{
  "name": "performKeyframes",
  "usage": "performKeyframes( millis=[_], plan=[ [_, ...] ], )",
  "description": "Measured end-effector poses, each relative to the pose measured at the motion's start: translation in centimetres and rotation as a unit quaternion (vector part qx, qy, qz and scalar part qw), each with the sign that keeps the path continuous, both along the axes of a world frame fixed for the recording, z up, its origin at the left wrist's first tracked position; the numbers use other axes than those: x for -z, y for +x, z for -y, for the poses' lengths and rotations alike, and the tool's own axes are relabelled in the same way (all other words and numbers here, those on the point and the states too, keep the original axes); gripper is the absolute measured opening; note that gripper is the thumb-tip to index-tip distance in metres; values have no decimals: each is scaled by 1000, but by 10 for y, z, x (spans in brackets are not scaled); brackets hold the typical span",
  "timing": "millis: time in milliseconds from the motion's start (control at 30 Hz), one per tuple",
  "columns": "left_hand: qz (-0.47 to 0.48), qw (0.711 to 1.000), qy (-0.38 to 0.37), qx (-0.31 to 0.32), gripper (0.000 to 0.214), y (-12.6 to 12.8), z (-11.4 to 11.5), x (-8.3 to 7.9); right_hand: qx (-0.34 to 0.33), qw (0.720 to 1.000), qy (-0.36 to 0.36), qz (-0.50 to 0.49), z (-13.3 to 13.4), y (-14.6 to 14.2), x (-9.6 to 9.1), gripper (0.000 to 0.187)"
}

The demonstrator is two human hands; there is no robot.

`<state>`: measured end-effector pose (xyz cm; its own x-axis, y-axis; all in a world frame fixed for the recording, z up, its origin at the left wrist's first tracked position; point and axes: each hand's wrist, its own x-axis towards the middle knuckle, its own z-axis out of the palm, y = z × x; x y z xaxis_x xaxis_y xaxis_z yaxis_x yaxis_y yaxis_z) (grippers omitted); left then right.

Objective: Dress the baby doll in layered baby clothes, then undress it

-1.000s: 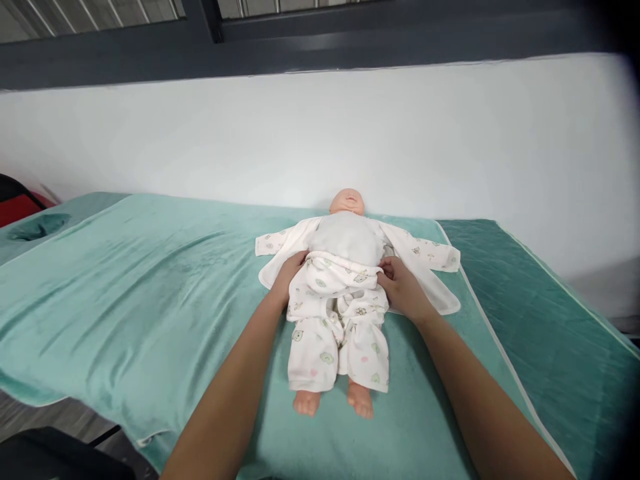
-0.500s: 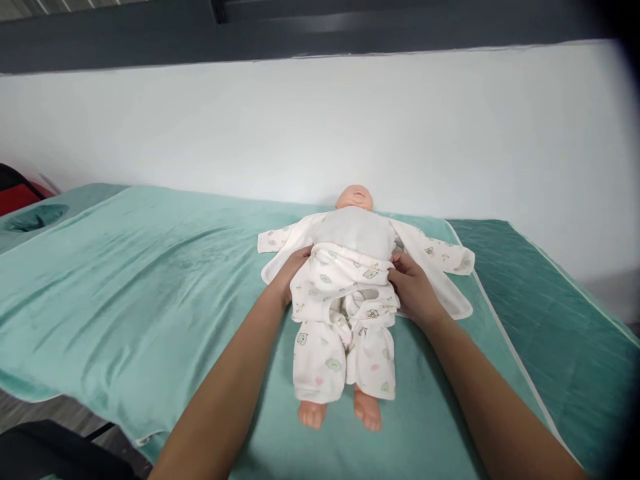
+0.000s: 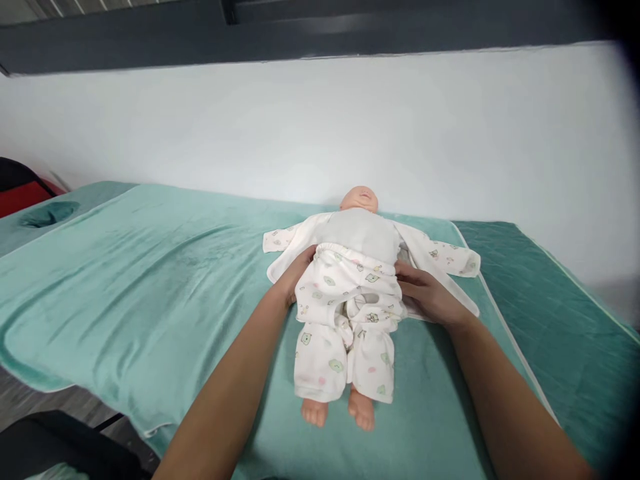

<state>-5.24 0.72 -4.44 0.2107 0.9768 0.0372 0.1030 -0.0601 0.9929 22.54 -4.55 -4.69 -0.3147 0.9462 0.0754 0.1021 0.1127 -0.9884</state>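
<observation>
A baby doll [image 3: 358, 199] lies on its back on a light green towel [image 3: 150, 293], head toward the wall. It wears white patterned trousers [image 3: 345, 320] and lies on an unfastened white jacket [image 3: 440, 257] with both sleeves spread out. Its grey cloth torso [image 3: 361, 231] is bare. My left hand [image 3: 295, 277] is at the trousers' waistband on the doll's left side, fingers curled on the fabric. My right hand [image 3: 427, 297] is closed on the waistband on the other side.
The towel covers a padded table against a white wall. A darker green cover [image 3: 550, 300] shows at the right. At the far left lie a face hole [image 3: 47, 215] and something red and black [image 3: 20, 193]. A dark object [image 3: 60, 447] sits below the table's near-left edge.
The waistband has crept a little higher on the doll's torso, and both hands moved with it. The camera shifted slightly, so the doll sits further right in view.
</observation>
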Motion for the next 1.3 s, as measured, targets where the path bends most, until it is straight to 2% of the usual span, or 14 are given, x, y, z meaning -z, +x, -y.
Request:
performKeyframes(
  millis=[100, 300, 533, 800, 1033, 1300],
  plan=[
    [61, 994, -58, 71, 35, 0, -1, 1, -20, 1000, 11, 18, 1, 1, -4, 32],
    [88, 990, -83, 67, 36, 1, -1, -3, 3, 999, -20, 30, 0, -6, 3, 31],
    [74, 993, -73, 51, 33, 6, 4, -11, 114, 991, -6, 73, -6, -4, 14, 28],
    [59, 996, -62, 41, 39, 6, -1, 1, 249, 961, 22, 117, -6, -8, 15, 31],
    [74, 993, -86, 37, 35, 8, 2, -5, 233, 972, -2, 30, -9, -13, 21, 24],
    [79, 993, -79, 43, 33, 8, 1, -4, 263, 964, 15, 41, -20, -14, 30, 25]
  ],
)
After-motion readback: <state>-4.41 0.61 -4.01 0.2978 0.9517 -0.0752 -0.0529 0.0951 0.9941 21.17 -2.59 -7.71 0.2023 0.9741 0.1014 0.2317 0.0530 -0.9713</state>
